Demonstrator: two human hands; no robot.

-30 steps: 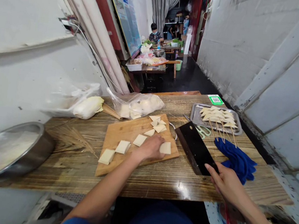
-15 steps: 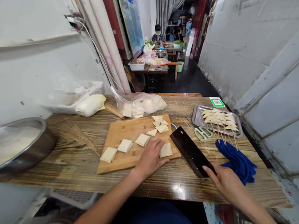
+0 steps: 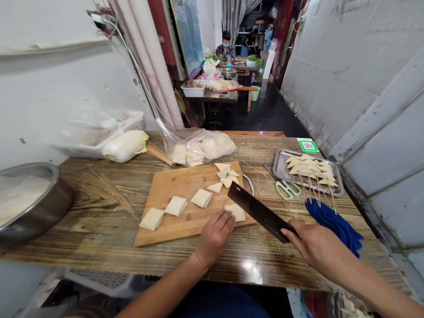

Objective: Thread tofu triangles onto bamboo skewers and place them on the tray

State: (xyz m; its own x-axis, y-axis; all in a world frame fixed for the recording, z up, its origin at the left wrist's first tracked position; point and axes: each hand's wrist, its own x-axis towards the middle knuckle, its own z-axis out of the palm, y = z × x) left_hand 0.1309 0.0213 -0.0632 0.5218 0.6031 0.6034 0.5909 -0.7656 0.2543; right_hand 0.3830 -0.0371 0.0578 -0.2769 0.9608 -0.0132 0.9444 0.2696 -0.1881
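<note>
My right hand [image 3: 314, 241] is closed round the handle end of a black cleaver [image 3: 261, 211]. The blade is raised and tilted over the right end of a wooden cutting board [image 3: 175, 225]. My left hand [image 3: 216, 234] rests at the board's front edge, its curled fingers pressed on the left edge of a pale, layered tofu sheet square [image 3: 237, 212]. More such squares [image 3: 201, 198] lie in a slanting row to the left. Behind them, at the board's far right corner, sit several cut triangles [image 3: 228, 180].
At the right are a metal tray [image 3: 278, 166] of skewered pieces, scissors [image 3: 287, 190] and a blue glove [image 3: 335, 226]. Left stand a metal basin [image 3: 60, 197], loose bamboo skewers [image 3: 107, 191] and a cabbage [image 3: 126, 146]. A plastic bag [image 3: 201, 148] lies behind the board. A person sits farther back.
The cleaver has lifted and moved left, its blade now turned over the board's right end. My left hand's fingers have drawn together from a spread pose onto the right-hand square.
</note>
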